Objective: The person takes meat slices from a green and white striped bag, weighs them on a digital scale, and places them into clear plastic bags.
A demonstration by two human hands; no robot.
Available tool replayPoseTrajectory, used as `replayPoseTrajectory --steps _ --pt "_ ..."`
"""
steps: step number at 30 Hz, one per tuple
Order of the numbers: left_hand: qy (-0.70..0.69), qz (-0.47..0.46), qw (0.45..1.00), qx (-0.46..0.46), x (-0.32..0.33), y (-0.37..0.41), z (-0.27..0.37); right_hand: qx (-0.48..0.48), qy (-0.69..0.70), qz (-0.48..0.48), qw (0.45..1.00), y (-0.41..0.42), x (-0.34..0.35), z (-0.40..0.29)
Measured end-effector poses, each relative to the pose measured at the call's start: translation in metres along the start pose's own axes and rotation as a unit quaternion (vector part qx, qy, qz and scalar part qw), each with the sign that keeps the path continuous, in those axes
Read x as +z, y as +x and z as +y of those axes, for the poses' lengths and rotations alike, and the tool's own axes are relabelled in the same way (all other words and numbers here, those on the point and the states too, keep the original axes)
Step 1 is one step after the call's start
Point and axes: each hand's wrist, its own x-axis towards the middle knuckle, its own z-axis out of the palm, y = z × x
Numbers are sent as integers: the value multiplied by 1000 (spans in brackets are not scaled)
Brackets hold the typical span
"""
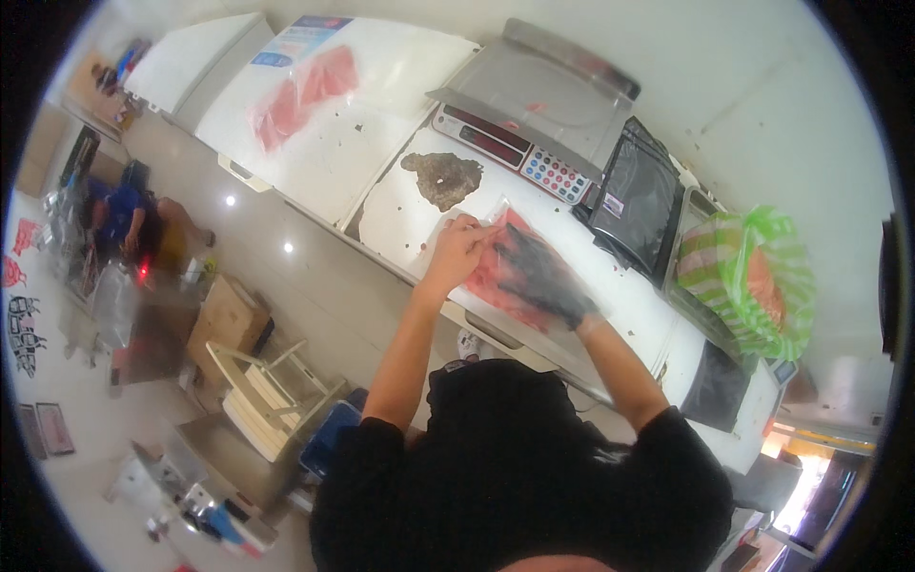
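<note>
A clear plastic bag of pinkish-red meat lies on the white freezer lid in front of me. My left hand is bare, its fingers pinching the bag's left edge near the far corner. Inside the bag is my right hand, in a black glove, laid over the meat with its fingers spread. Clear film covers the glove up to the wrist. Just beyond my hands stands a digital scale with a steel pan; small red scraps stick to the pan.
Flat packs of pink meat lie on another freezer lid at left. Right of the scale are black plastic bags and a green-striped bag in a metal tray. A folding chair and a seated person are at left.
</note>
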Motion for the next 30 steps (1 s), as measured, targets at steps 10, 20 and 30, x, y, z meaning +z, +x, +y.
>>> replayPoseTrajectory --steps 10,20,30 --pt "30 -24 999 17 3 -7 13 132 219 46 966 -20 35 15" --pt "-113 6 993 -26 9 -10 2 150 340 55 927 -31 72 28" --pt "-122 -3 992 -10 0 -11 6 183 580 79 790 -37 34 0"
